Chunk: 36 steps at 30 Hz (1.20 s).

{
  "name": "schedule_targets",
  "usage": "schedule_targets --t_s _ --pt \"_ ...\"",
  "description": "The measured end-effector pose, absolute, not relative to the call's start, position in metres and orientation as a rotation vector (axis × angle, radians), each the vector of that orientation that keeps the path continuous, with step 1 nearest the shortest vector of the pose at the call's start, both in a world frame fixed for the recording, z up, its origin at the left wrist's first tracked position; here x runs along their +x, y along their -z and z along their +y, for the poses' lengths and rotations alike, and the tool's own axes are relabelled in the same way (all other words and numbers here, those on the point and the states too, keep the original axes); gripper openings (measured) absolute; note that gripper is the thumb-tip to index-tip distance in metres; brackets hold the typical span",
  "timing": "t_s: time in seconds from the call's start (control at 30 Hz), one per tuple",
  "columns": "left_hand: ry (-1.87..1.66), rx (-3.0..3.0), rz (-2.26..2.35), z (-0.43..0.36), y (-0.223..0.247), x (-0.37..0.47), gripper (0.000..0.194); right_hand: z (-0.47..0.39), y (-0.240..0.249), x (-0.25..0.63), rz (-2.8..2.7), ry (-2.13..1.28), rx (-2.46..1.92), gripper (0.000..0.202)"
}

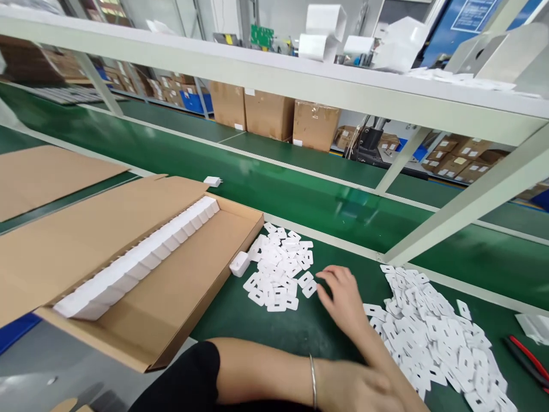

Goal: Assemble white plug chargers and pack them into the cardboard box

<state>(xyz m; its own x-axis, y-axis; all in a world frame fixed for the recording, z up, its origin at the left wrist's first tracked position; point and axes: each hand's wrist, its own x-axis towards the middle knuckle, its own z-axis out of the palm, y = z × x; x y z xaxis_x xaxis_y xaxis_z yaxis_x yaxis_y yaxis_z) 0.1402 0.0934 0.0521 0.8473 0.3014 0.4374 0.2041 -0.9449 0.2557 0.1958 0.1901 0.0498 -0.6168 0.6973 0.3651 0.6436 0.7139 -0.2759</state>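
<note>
My right hand [343, 294] reaches over the green bench with thumb and forefinger apart, their tips beside two loose white plates [309, 288] with small rectangular slots. It holds nothing I can see. Those plates lie at the edge of a smaller pile of white slotted plates [278, 263]. My left hand [364, 386], past a silver bracelet, is smeared by motion at the bottom edge, over my right forearm; its fingers are not clear. A larger pile of the same plates [433, 332] spreads to the right. One white charger-like block [239, 264] sits between the smaller pile and a cardboard box.
The open shallow cardboard box [184, 286] at left holds a row of white blocks [146, 257]. Another white plug block [213, 181] lies behind it. Red-handled pliers [529, 360] rest at far right. A pale shelf beam [274, 68] and slanted post [463, 194] cross ahead.
</note>
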Motion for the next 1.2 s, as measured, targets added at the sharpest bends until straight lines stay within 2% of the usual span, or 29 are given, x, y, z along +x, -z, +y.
schedule_targets --t_s 0.07,0.13,0.17,0.27,0.37,0.53,0.63,0.83,1.07,1.2 --pt "-0.753 2.791 0.668 0.116 -0.059 0.121 0.016 0.207 -0.049 0.231 -2.346 -0.108 -1.224 0.022" --pt "-0.788 2.606 1.367 0.141 -0.065 0.091 0.013 0.219 -0.049 0.264 -2.24 -0.131 -1.417 0.022" --pt "-0.763 2.481 1.578 0.152 -0.066 0.073 0.012 0.222 -0.051 0.278 -2.218 -0.188 -1.5 0.021" --pt "-0.525 2.417 1.36 0.177 -0.061 0.019 0.007 0.214 -0.061 0.309 -2.245 -0.465 -1.665 0.02" --pt "-0.592 2.277 1.408 0.188 -0.048 -0.015 0.02 0.2 -0.069 0.325 -2.316 -0.648 -1.714 0.025" --pt "-0.56 2.22 1.406 0.188 -0.026 -0.021 0.04 0.2 -0.057 0.335 -2.294 -0.523 -1.752 0.017" --pt "-0.557 2.209 1.417 0.188 -0.018 -0.016 0.035 0.21 -0.046 0.334 -2.29 -0.485 -1.639 0.006" --pt "-0.593 2.201 1.508 0.192 -0.019 -0.012 0.027 0.215 -0.048 0.311 -2.153 -0.477 -1.537 0.021" --pt "-0.537 2.155 1.553 0.191 -0.03 -0.001 0.028 0.21 -0.042 0.291 -1.992 -0.483 -1.574 0.011" --pt "-0.659 2.125 1.46 0.191 -0.031 0.005 0.018 0.212 -0.037 0.289 -2.007 -0.437 -1.474 0.015"
